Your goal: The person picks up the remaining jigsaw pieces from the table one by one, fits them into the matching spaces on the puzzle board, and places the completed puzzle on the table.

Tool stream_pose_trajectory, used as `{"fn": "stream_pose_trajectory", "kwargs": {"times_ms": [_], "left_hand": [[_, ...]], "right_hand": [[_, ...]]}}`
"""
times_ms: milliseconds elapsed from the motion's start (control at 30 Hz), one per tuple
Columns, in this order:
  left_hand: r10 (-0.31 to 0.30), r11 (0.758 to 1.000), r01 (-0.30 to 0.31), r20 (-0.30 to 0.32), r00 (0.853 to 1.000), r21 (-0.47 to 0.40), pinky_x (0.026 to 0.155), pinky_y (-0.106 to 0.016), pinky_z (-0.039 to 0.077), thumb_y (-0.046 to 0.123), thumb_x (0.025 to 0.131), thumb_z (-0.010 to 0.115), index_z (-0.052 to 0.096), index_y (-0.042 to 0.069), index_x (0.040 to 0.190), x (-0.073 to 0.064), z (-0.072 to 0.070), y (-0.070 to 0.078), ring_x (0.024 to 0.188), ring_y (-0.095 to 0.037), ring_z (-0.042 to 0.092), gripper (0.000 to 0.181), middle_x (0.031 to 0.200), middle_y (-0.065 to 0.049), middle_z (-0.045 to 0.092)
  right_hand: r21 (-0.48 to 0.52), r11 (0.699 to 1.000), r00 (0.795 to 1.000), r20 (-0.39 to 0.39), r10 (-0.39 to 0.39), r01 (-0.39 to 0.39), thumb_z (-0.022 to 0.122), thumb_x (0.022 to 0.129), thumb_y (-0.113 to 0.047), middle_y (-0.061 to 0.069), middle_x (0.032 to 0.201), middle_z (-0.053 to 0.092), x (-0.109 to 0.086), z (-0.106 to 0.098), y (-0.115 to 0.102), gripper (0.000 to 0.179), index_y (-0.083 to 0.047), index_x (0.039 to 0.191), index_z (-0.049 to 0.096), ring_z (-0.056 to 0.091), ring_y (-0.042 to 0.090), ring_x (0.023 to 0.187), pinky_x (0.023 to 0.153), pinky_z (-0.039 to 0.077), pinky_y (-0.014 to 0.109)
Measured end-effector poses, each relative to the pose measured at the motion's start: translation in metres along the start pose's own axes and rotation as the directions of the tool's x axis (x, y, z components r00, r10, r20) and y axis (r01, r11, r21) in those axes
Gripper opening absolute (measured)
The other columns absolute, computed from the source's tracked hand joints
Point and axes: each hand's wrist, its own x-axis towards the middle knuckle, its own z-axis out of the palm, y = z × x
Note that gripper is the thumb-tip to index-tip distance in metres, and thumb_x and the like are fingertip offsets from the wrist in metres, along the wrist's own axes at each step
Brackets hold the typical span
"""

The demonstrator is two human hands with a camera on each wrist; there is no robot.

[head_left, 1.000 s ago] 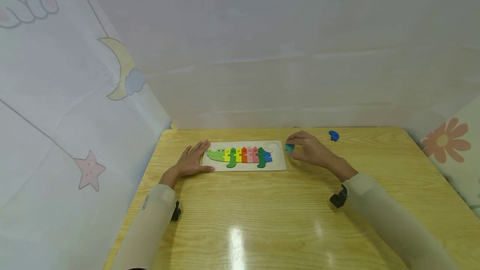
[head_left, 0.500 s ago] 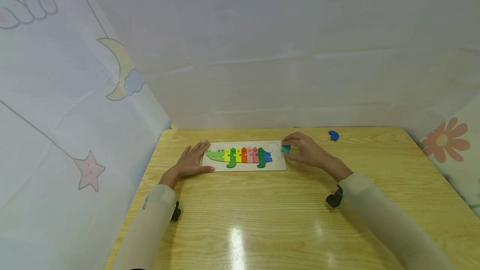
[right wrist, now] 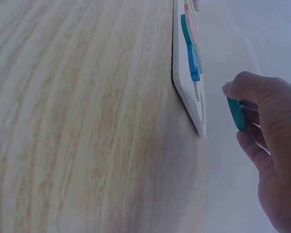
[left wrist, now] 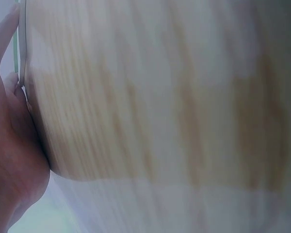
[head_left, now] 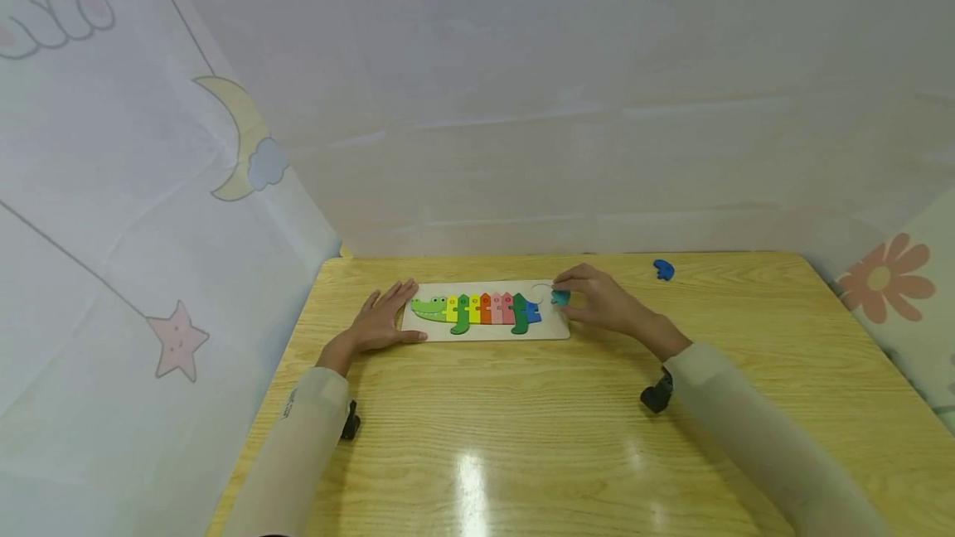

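Observation:
A pale wooden puzzle board [head_left: 485, 335] lies on the table, bearing a crocodile of colored pieces with a green head at its left end. On the board's left end rests my left hand [head_left: 376, 324], fingers spread and thumb along the near edge. Between thumb and fingertips my right hand [head_left: 604, 301] pinches a teal puzzle piece [right wrist: 236, 112], held above the board's right end. Beneath it, a curved tail outline shows bare on the board, beside the blue piece [head_left: 533, 312]. The left wrist view shows mostly table, with the hand [left wrist: 12, 145] at the left.
A dark blue curved puzzle piece [head_left: 663, 270] lies near the table's back edge, right of the board. Wood-grain table [head_left: 448, 404] stretches toward the front. White printed sheets [head_left: 522, 147] stand behind and at both sides.
My right hand has moved left with the teal puzzle piece, from beside the board to over its right end. The left hand and board have stayed in place.

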Motion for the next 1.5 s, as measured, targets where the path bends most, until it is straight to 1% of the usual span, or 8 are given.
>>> {"fn": "stream_pose_trajectory", "kwargs": {"times_ms": [300, 533, 767, 867, 1000, 1267, 1500], "left_hand": [[-0.002, 1.0, 0.002, 0.008, 1.0, 0.012, 0.129, -0.062, -0.002, 0.063, 0.091, 0.073, 0.015, 0.014, 0.172, 0.0, 0.0, 0.001, 0.165, -0.031, 0.005, 0.111, 0.179, -0.005, 0.01], [0.012, 1.0, -0.012, -0.008, 1.0, -0.008, 0.129, -0.064, -0.001, 0.06, 0.091, 0.075, 0.018, 0.012, 0.171, -0.001, -0.001, 0.002, 0.165, -0.034, 0.008, 0.109, 0.178, -0.008, 0.013], [0.031, 0.999, -0.032, -0.026, 0.999, -0.019, 0.128, -0.066, -0.001, 0.068, 0.089, 0.073, 0.02, 0.01, 0.171, 0.001, 0.002, -0.002, 0.164, -0.036, 0.009, 0.114, 0.178, -0.011, 0.014], [0.024, 1.0, -0.024, -0.018, 1.0, -0.006, 0.128, -0.064, -0.001, 0.071, 0.088, 0.071, 0.018, 0.012, 0.171, 0.001, 0.002, -0.003, 0.165, -0.034, 0.008, 0.115, 0.178, -0.009, 0.013], [0.023, 1.0, -0.023, -0.015, 1.0, -0.003, 0.128, -0.064, -0.001, 0.071, 0.088, 0.072, 0.018, 0.012, 0.171, 0.002, 0.002, -0.005, 0.165, -0.034, 0.007, 0.115, 0.179, -0.008, 0.012], [0.037, 0.999, -0.038, -0.031, 0.999, -0.016, 0.129, -0.062, -0.004, 0.075, 0.088, 0.068, 0.017, 0.015, 0.172, 0.006, 0.008, -0.013, 0.165, -0.031, 0.005, 0.115, 0.179, -0.005, 0.011], [0.053, 0.998, -0.054, -0.039, 0.998, -0.04, 0.127, -0.066, -0.003, 0.077, 0.087, 0.068, 0.019, 0.01, 0.171, 0.004, 0.006, -0.008, 0.164, -0.035, 0.007, 0.118, 0.178, -0.009, 0.013]], "right_hand": [[0.01, 1.0, 1.0, 0.023, 0.013, -0.013, 0.086, 0.087, -0.005, 0.018, 0.128, 0.07, 0.003, 0.007, 0.0, 0.041, 0.005, 0.124, 0.075, 0.063, 0.036, 0.12, 0.097, 0.058, 0.052], [-0.005, 1.0, 0.999, 0.036, 0.004, -0.004, 0.085, 0.087, -0.005, 0.019, 0.128, 0.07, 0.005, 0.009, -0.001, 0.039, 0.006, 0.124, 0.075, 0.064, 0.037, 0.12, 0.097, 0.057, 0.052], [-0.004, 1.0, 1.0, 0.025, -0.011, 0.011, 0.085, 0.086, -0.003, 0.019, 0.124, 0.071, 0.007, 0.015, 0.001, 0.037, 0.006, 0.121, 0.076, 0.064, 0.037, 0.117, 0.096, 0.057, 0.053], [0.0, 1.0, 0.999, 0.034, -0.008, 0.008, 0.086, 0.086, -0.004, 0.019, 0.124, 0.071, 0.007, 0.017, 0.001, 0.037, 0.006, 0.121, 0.076, 0.064, 0.037, 0.117, 0.096, 0.057, 0.053], [-0.018, 1.0, 0.998, 0.059, 0.008, -0.007, 0.086, 0.087, -0.006, 0.018, 0.125, 0.071, 0.009, 0.019, 0.0, 0.037, 0.005, 0.121, 0.076, 0.064, 0.037, 0.118, 0.098, 0.057, 0.053], [-0.017, 0.998, 0.993, 0.1, 0.059, -0.058, 0.087, 0.089, -0.014, 0.016, 0.126, 0.071, 0.011, 0.024, -0.003, 0.039, 0.004, 0.122, 0.077, 0.064, 0.034, 0.12, 0.101, 0.057, 0.051], [-0.01, 0.997, 0.992, 0.106, 0.074, -0.073, 0.087, 0.09, -0.016, 0.017, 0.127, 0.071, 0.012, 0.026, -0.004, 0.04, 0.004, 0.123, 0.077, 0.064, 0.033, 0.119, 0.1, 0.058, 0.05]]}}
